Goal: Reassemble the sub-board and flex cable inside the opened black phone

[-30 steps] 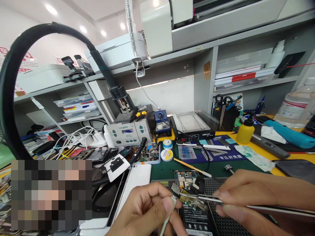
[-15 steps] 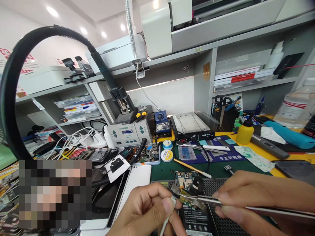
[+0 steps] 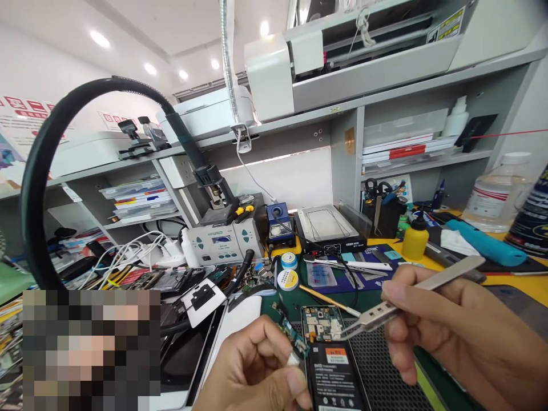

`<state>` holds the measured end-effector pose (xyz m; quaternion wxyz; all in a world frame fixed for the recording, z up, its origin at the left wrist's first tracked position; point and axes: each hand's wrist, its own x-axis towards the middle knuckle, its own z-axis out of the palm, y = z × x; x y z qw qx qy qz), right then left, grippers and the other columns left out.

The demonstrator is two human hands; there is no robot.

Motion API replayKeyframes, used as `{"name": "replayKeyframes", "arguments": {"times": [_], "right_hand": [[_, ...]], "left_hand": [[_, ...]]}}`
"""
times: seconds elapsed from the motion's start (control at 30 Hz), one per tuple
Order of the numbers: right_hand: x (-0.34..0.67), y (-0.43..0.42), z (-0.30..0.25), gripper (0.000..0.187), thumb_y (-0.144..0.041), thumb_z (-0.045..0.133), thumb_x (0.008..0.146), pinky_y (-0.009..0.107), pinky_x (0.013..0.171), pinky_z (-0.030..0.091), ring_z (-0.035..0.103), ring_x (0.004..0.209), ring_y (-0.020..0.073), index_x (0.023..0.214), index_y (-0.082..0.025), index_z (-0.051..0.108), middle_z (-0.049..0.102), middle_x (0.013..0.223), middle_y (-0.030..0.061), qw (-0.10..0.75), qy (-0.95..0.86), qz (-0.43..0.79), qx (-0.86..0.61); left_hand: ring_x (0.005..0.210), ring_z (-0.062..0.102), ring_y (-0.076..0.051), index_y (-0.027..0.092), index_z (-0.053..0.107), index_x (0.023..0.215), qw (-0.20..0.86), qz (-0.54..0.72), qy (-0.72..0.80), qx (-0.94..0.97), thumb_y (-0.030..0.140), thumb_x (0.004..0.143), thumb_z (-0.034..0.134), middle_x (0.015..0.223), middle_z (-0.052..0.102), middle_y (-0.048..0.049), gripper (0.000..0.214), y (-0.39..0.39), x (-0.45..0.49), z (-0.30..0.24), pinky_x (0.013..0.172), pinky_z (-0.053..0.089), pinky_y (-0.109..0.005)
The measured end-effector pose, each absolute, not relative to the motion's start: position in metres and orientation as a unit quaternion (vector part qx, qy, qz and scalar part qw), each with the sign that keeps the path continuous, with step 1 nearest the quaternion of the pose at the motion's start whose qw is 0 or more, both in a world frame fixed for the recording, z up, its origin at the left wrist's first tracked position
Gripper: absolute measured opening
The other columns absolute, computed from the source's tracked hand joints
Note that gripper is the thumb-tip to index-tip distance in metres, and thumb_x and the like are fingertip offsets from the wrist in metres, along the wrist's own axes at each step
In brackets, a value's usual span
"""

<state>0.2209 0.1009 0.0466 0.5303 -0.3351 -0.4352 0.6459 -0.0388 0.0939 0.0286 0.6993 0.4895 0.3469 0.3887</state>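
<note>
My left hand (image 3: pixel 257 365) pinches a white cable plug (image 3: pixel 293 359) between thumb and fingers. A narrow green circuit board (image 3: pixel 294 335) lies right at the plug; whether they are joined I cannot tell. My right hand (image 3: pixel 428 319) holds metal tweezers (image 3: pixel 402 302) slanting down to the left. Their tips are apart, over the lower edge of the exposed phone mainboard (image 3: pixel 320 324). The opened phone lies below and between my hands, and its black battery (image 3: pixel 336 377) carries an orange label.
A hot-air station (image 3: pixel 222 245) stands behind to the left, near a parts tray (image 3: pixel 261 277). Two small round tins (image 3: pixel 288 279) and a gold-handled brush (image 3: pixel 327 298) lie behind the phone. A yellow bottle (image 3: pixel 415 240) is at right. Part of the left side is pixelated.
My right hand has turned the tweezers and raised their back end, and their tips have left the plug area. The narrow board now shows beside my left hand, and the phone's battery is more exposed.
</note>
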Motion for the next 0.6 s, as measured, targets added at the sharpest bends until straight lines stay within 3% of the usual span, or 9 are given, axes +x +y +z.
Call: {"name": "replayKeyframes", "arguments": {"times": [0.37, 0.6], "right_hand": [[0.219, 0.101, 0.046, 0.012, -0.029, 0.073, 0.094, 0.019, 0.052, 0.06, 0.072, 0.058, 0.0121, 0.093, -0.018, 0.076, 0.074, 0.071, -0.0009, 0.451, -0.398, 0.754, -0.265], [0.218, 0.096, 0.056, 0.03, -0.032, 0.077, 0.089, 0.018, 0.039, 0.053, 0.065, 0.041, 0.0116, 0.069, -0.02, 0.059, 0.067, 0.055, -0.0044, 0.467, -0.368, 0.736, -0.323]], "left_hand": [[0.057, 0.066, -0.007, 0.015, 0.054, 0.081, 0.711, 0.363, 0.373, 0.473, 0.04, 0.072, 0.091, 0.073, 0.077, -0.002, 0.045, 0.102, -0.036, 0.024, 0.058, 0.049, -0.016], [0.052, 0.062, -0.007, 0.015, 0.059, 0.09, 0.723, 0.346, 0.335, 0.495, 0.045, 0.08, 0.084, 0.072, 0.076, -0.0051, 0.04, 0.102, -0.036, 0.014, 0.051, 0.044, -0.016]]}}
